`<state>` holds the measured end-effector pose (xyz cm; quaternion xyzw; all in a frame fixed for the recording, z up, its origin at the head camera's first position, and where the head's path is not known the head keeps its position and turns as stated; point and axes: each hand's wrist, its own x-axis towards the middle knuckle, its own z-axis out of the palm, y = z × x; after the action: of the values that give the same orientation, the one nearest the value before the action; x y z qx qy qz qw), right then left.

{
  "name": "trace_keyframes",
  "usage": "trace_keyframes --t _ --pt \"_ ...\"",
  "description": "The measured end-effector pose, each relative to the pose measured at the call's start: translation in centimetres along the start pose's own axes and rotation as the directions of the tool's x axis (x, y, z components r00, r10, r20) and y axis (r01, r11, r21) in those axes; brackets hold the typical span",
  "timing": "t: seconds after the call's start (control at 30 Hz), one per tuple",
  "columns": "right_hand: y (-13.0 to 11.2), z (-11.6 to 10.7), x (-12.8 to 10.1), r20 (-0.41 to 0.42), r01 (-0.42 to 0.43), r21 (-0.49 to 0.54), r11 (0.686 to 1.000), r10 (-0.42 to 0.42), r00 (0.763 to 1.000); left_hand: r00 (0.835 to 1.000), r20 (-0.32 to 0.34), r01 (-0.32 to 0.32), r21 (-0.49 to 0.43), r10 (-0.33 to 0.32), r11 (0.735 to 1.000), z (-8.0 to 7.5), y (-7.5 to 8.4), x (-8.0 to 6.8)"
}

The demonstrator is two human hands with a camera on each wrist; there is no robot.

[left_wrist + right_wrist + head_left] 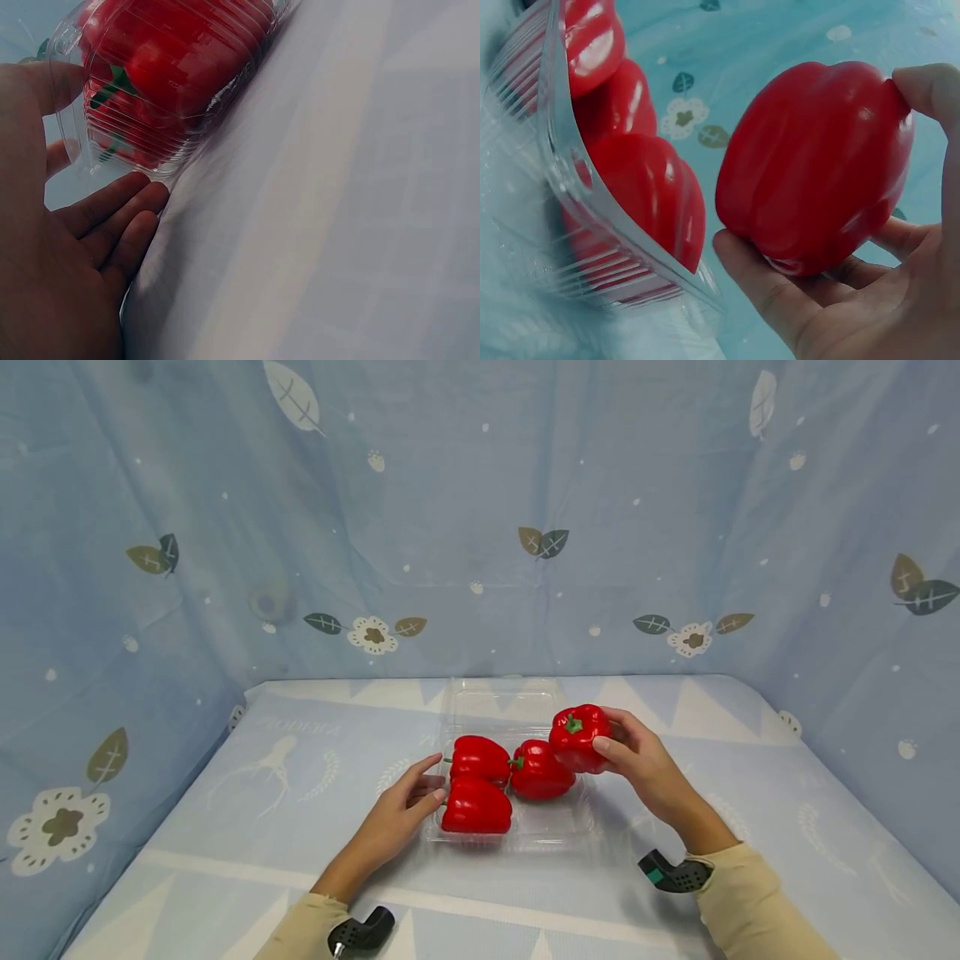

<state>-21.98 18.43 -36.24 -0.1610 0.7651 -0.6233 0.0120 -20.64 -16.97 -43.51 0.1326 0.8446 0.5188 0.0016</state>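
Three red peppers (pixel 487 781) in clear tray (pixel 551 828), right grip (pixel 645 760) clutching fourth pepper (pixel 579 739), left grip (pixel 401 806) flat against tray

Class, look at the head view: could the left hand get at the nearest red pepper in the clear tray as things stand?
Probably yes. The left hand rests open against the clear tray beside the nearest pepper, and the tray is uncovered. The right hand holds another pepper off to the other side.
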Motion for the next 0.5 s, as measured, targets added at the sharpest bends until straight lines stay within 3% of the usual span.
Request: trace_keyframes --t 0.5 --pt "-0.48 0.92 -0.11 -0.012 0.013 -0.177 0.984 -0.016 1.0 1.0 -0.016 0.019 0.021 -0.019 1.0 0.17 -0.03 0.04"
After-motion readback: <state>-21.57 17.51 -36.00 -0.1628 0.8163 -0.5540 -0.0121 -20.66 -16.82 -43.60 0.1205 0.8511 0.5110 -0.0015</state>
